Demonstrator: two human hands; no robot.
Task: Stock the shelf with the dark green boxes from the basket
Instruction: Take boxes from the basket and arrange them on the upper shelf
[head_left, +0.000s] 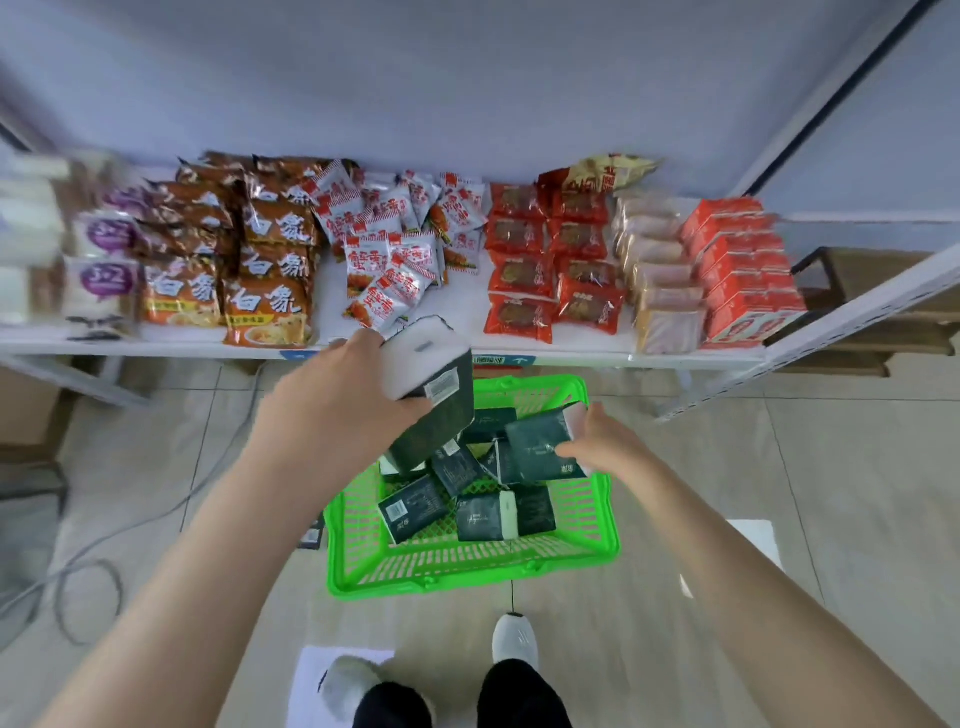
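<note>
A bright green plastic basket (605, 525) stands on the floor below the shelf, with several dark green boxes (415, 512) lying loose inside. My left hand (337, 395) grips one dark green box with a white top (436, 395), raised above the basket near the front edge of the white shelf (467, 306). My right hand (605, 444) holds a second dark green box (535, 444) just over the basket's right side.
The shelf carries rows of orange noodle packs (270, 270), white snack sachets (395, 244), red wrapped cakes (550, 265), tan packs (660, 275) and red cartons (743, 270). A bare strip of shelf lies between sachets and cakes. Grey cables (104, 551) trail on the floor at left.
</note>
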